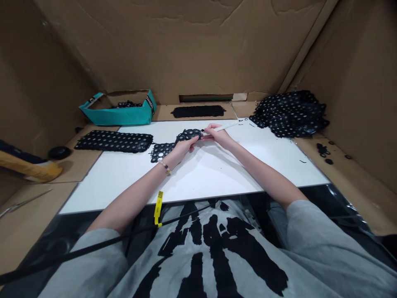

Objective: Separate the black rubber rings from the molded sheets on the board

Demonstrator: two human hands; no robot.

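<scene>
Over the middle of the white board [217, 174], my left hand [185, 148] is closed on a black rubbery sheet [187, 134] dotted with pale round holes or discs. Part of that sheet hangs down to the left of the hand. My right hand [215, 134] grips a slim white pen-like tool [228, 126], its rear end pointing up to the right. The tool's tip meets the right edge of the sheet, near the left fingertips; what the tip looks like is too small to tell.
On the left lie another dotted black sheet [114, 141] and a teal open box [120, 116] with black pieces inside. A plain black strip [198, 111] lies at the back. A heap of dotted sheets [291, 114] stands right. Tweezers [25, 203] lie far left. Cardboard walls surround the board.
</scene>
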